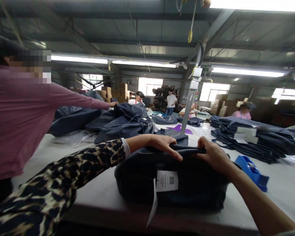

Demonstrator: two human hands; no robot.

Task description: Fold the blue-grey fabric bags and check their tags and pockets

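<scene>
A dark navy fabric bag (194,183) sits at the front edge of the white table, its top edge facing up. A white paper tag (167,181) with a printed square code hangs on its near side, and a second narrow tag dangles beside it. My left hand (166,144) rests on the top left of the bag, thumb stretched along the rim; its other fingertips are hidden behind the fabric. On the top right, my right hand (215,155) pinches the bag's edge between thumb and fingers.
A blue tape dispenser (252,172) stands right of the bag. Stacked dark bags (255,137) lie farther right, and a heap of them (127,123) lies left. A person in a pink top (22,121) reaches over that heap. A metal post (188,108) rises beyond my hands.
</scene>
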